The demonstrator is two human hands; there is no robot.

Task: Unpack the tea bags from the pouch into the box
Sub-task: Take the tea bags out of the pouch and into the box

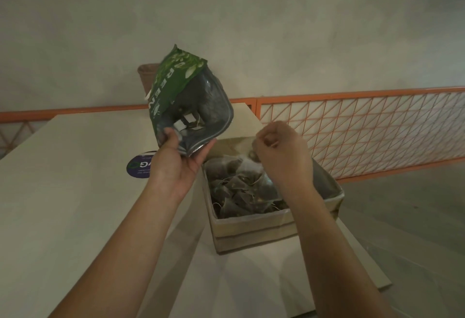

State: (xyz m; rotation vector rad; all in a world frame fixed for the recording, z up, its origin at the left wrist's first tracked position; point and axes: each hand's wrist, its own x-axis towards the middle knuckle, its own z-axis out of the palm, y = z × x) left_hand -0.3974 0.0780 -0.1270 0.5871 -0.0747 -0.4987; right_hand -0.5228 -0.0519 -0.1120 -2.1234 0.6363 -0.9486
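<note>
My left hand (180,160) grips the lower edge of a green tea pouch (187,102), held up with its open mouth facing me; a few tea bags and white tags show inside it. My right hand (281,153) hovers over the far side of the cardboard box (254,233) with its fingers curled together, pinching what looks like a tea bag (254,155) whose body hangs below the hand. The box stands on the table to the right of the pouch and holds several pyramid tea bags (241,189) with strings.
A pale table (63,204) carries the box and a round dark blue sticker (139,168). A brown paper cup (148,77) stands behind the pouch. An orange wire-mesh railing (364,129) runs along the far side, with a plain wall behind.
</note>
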